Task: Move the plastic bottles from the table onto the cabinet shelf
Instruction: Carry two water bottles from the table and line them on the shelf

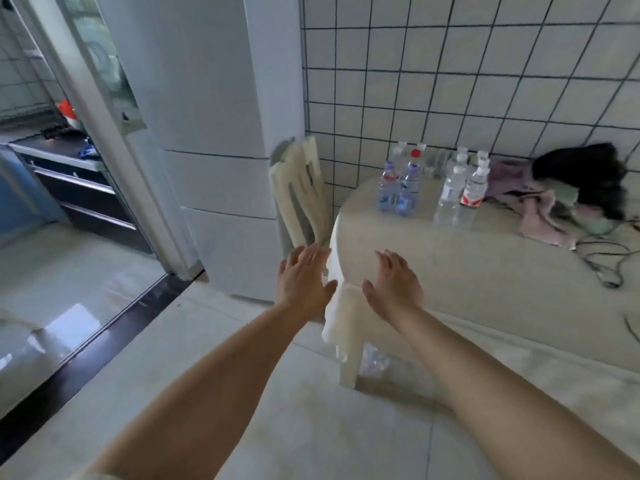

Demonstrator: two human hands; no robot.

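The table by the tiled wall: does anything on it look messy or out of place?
The bottles stand upright. Beside them, crumpled clothes are heaped on the table, and tangled cables trail near its right side.

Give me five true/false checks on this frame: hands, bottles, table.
1. Both hands are empty. True: left hand and right hand hold nothing, fingers spread.
2. The bottles lie toppled. False: they stand upright on the table.
3. One bottle has a red cap. True.
4. The cloths lie left of the bottles. False: right of them.
5. A hand touches a bottle. False: both are well short of them.
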